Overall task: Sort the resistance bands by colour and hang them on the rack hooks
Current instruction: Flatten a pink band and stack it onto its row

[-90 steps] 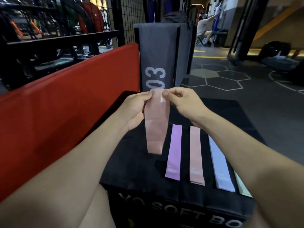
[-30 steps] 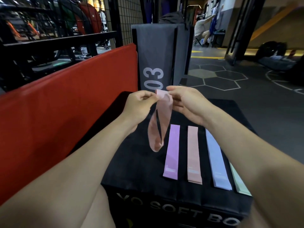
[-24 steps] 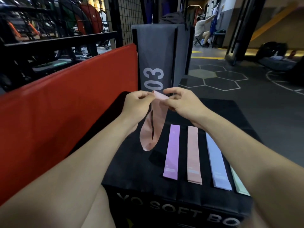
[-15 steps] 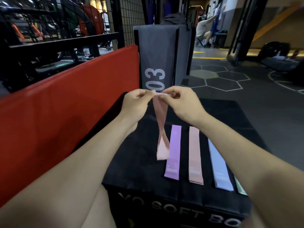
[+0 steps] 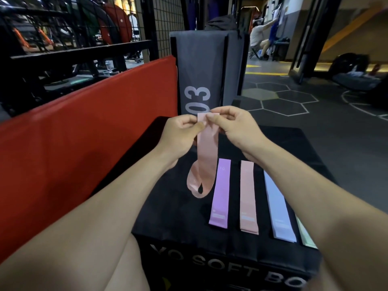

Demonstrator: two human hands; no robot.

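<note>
A pink resistance band [image 5: 204, 160] hangs twisted above the black soft box [image 5: 168, 206], its lower loop curled. My left hand [image 5: 180, 135] and my right hand [image 5: 235, 127] both pinch its top edge, close together. On the box top lie several flat bands side by side: a purple band [image 5: 220, 194], a second pink band [image 5: 248, 196], a light blue band [image 5: 279, 208] and a pale green band [image 5: 305, 236], mostly hidden by my right forearm. No rack hooks can be made out.
A red padded mat [image 5: 84, 133] stands along the left. A grey upright pad marked "03" [image 5: 201, 72] stands behind the box. A black wire rack [image 5: 73, 49] with weight plates is at far left. A person [image 5: 260, 36] sits in the distance on the hexagon-marked floor.
The held pink band has twisted and untwisted while hanging; its lower end now curls to the left. Both hands stay pinched on its top edge at about the same height.
</note>
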